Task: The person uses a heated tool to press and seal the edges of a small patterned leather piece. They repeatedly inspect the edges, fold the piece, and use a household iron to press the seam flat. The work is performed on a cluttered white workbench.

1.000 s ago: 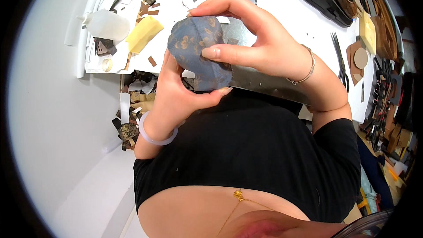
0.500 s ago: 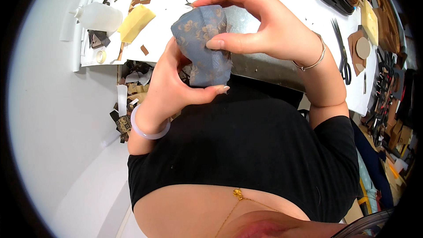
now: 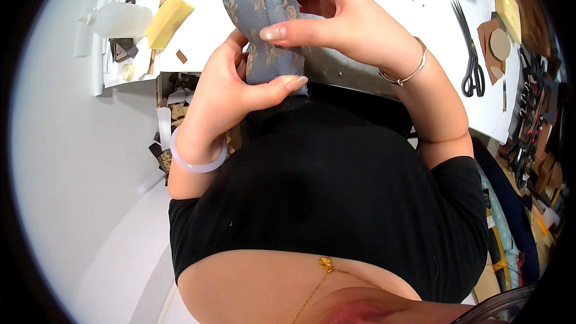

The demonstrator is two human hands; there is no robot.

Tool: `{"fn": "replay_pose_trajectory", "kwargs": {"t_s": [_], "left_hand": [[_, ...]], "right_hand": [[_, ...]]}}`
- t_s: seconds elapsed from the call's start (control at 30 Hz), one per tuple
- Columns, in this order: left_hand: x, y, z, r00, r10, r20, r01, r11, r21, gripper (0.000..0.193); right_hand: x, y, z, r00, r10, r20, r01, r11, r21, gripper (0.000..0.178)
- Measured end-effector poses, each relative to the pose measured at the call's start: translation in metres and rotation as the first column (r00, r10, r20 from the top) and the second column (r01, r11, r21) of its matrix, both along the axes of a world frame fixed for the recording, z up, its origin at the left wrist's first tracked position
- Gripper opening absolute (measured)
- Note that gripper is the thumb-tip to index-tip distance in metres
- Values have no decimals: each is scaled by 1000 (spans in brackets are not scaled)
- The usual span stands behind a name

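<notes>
Both hands grip a blue patterned cloth piece (image 3: 264,30) above the table edge (image 3: 372,84): left hand (image 3: 231,93) clasps from below, right hand (image 3: 345,21) pinches the top. Scissors (image 3: 471,54) lie right.

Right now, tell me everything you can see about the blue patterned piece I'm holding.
The blue patterned piece looks like woven fabric, grey-blue with a golden floral motif. It is bent or folded, with a raised strip running down its middle. It is held upright above the white table, close to the body. The left hand grips its lower part, thumb across the bottom edge; the right hand pinches its upper right side.
</notes>
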State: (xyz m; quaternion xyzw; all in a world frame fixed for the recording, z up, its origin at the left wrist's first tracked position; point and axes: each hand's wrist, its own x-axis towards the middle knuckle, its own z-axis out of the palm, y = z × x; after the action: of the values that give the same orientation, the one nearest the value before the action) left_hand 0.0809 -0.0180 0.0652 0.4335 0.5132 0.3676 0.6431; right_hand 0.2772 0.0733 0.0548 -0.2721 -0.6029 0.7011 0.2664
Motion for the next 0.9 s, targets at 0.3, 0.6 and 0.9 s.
{"fn": "replay_pose_trajectory", "kwargs": {"t_s": [0.3,0.6,0.9], "left_hand": [[12,0,2,998,-17,-56,18,999,27,76],[9,0,-8,1000,1,-8,-1,998,59,81],[2,20,-20,997,-61,41,58,996,66,80]], "right_hand": [[25,8,23,969,77,-235,-141,954,-266,74],[2,-1,-2,990,-138,15,137,990,27,67],[3,21,-1,989,-88,117,88,996,10,76]]}}
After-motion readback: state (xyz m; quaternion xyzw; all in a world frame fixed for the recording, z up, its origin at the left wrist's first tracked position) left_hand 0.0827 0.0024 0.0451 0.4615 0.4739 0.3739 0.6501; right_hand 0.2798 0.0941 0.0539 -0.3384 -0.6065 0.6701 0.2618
